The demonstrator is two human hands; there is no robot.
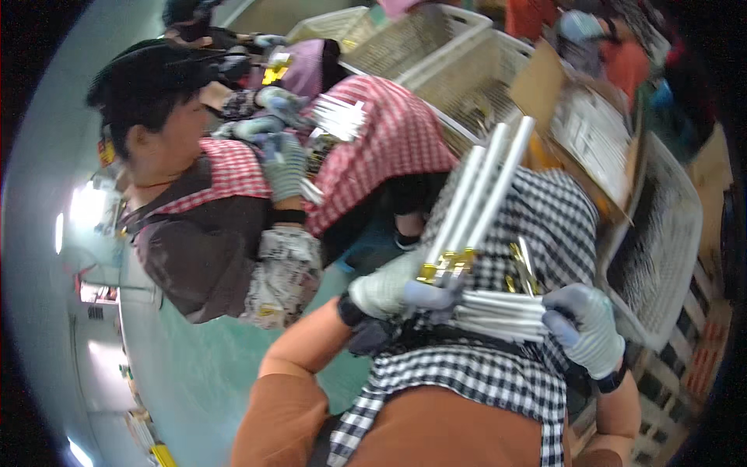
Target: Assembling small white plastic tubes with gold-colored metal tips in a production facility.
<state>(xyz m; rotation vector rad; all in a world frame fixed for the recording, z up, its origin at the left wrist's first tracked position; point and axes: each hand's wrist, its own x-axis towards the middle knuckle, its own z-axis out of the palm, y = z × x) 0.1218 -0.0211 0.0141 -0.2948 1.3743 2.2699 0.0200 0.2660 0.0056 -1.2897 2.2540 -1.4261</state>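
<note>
At frame centre, the left hand (397, 289) (gloved) grips three white tubes (481, 191) slanting toward the upper right. Right of it, the right hand (585, 327) clasps a flat bundle of tubes (498, 313) against the checked apron (498, 366).

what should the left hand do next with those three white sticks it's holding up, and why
Probably lower them onto the bundle. The left hand pinches three white sticks by their gold ends, fanned upward over the checked apron, while the right hand grips a bundle of similar sticks lying flat just below. Laying them alongside would gather them.
</note>
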